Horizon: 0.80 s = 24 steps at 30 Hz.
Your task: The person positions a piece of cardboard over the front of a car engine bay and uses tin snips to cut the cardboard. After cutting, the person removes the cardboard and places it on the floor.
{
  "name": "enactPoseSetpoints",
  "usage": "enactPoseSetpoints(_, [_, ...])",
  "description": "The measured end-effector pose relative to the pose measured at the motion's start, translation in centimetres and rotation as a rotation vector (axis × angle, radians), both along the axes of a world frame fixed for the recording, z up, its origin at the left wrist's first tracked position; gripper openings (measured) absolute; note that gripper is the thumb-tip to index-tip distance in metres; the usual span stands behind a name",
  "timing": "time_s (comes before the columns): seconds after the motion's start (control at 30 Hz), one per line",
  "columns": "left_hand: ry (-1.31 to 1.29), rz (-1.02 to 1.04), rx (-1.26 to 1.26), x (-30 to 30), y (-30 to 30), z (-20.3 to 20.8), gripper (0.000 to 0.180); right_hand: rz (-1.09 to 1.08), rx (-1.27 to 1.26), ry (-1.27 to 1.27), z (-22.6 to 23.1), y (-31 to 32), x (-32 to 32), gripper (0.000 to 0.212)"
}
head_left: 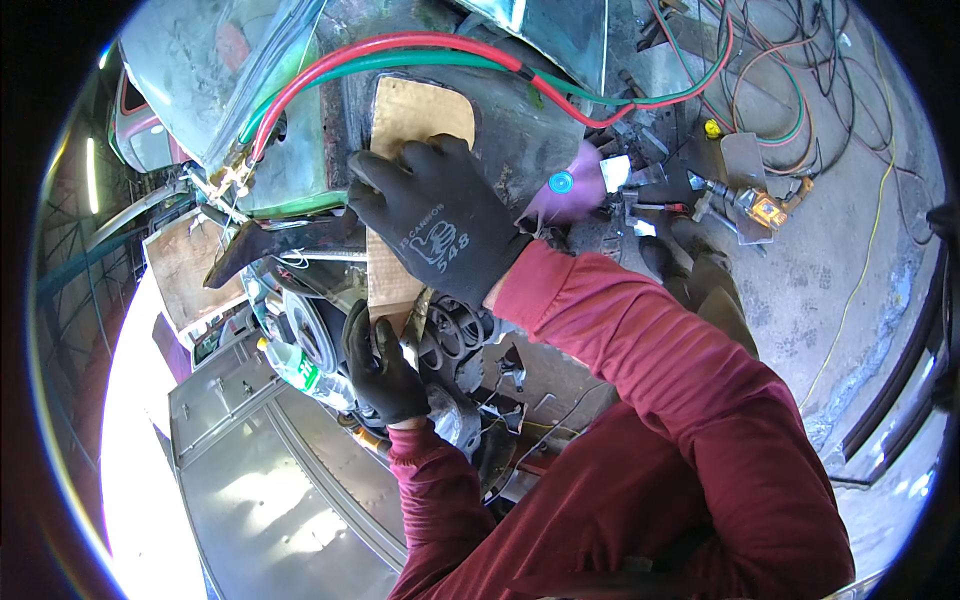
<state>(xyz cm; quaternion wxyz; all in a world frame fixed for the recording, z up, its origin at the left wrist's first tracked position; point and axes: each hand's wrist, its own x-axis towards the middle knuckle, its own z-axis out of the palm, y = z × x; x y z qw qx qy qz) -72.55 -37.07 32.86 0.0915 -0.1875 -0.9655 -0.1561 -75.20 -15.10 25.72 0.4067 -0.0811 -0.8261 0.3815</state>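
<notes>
A long brown piece of cardboard (424, 108) with a rounded upper end lies against the worn green-grey vehicle body panel (345, 135). My right hand (438, 222), in a black glove, lies across its middle, with bent fingers holding it there. Below, my left hand (384, 368), also gloved in black, grips the lower end between thumb and fingers. Next to that end a narrow, shiny strip (416, 325) sticks out; whether my left hand holds it too is unclear. My right hand covers much of the cardboard.
A red hose (400, 40) and a green hose arch over the panel. On the right, a yellow power tool (762, 208) and a hammer (712, 205) lie amid cables. A plastic bottle (300, 368) is left of my left hand, above a grey metal cabinet (290, 490). Coil springs (455, 328) sit below.
</notes>
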Motion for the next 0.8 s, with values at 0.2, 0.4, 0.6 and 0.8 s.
enactPoseSetpoints(0.2, [-0.036,0.009,0.117,-0.7,0.0,-0.9,0.026,0.032,-0.007,-0.033,-0.1,0.2,-0.3,0.024])
enactPoseSetpoints(0.4, [-0.093,0.082,0.195,-0.8,-0.1,-1.1,0.028,0.019,-0.128,0.029,-1.2,-0.4,0.4,0.035])
enactPoseSetpoints(0.6, [-0.114,0.063,0.175,-1.1,-0.3,-0.5,0.026,-0.050,-0.481,0.135,-6.9,4.8,0.8,0.036])
enactPoseSetpoints(0.8, [-0.172,0.076,0.180,-1.4,-0.5,0.1,0.023,0.164,-0.600,-0.015,-8.6,8.5,0.4,0.042])
